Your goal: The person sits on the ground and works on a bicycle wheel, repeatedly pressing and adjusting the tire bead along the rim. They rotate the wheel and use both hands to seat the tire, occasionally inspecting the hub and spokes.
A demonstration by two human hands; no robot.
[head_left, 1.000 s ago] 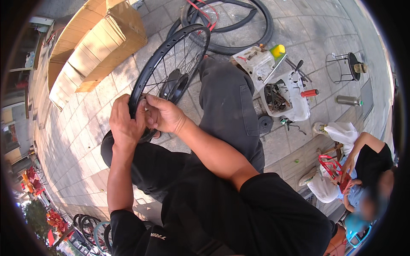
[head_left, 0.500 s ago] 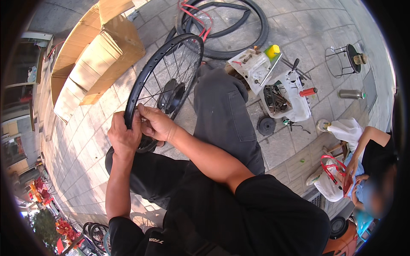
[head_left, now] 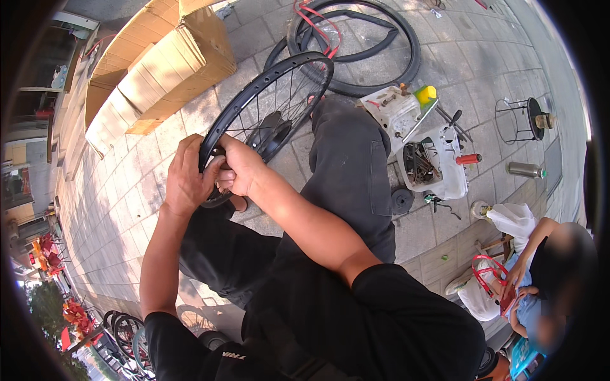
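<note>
A black spoked bicycle wheel (head_left: 239, 105) stands tilted between my legs, its bare rim with holes turned toward me. My left hand (head_left: 190, 173) is closed around the near part of the rim, fingers on the outer side and thumb curled toward the inner side. My right hand (head_left: 241, 168) lies at the rim's inner side by the spokes, close to my left thumb. Its fingers are curled; whatever they pinch is hidden. The dark hub (head_left: 272, 136) shows beyond my right hand.
A tire (head_left: 414, 54) with an inner tube and red strap lies at the far side. An opened cardboard box (head_left: 162, 76) stands left. White tool containers (head_left: 454, 174), a red-handled tool (head_left: 469, 159), a metal bottle (head_left: 526, 169) and a small stool (head_left: 539, 119) are right. Another person sits lower right.
The whole view has shifted, with surroundings moving right. My left hand has opened slightly around the rim, and my right hand has slipped deeper behind the rim's inner side.
</note>
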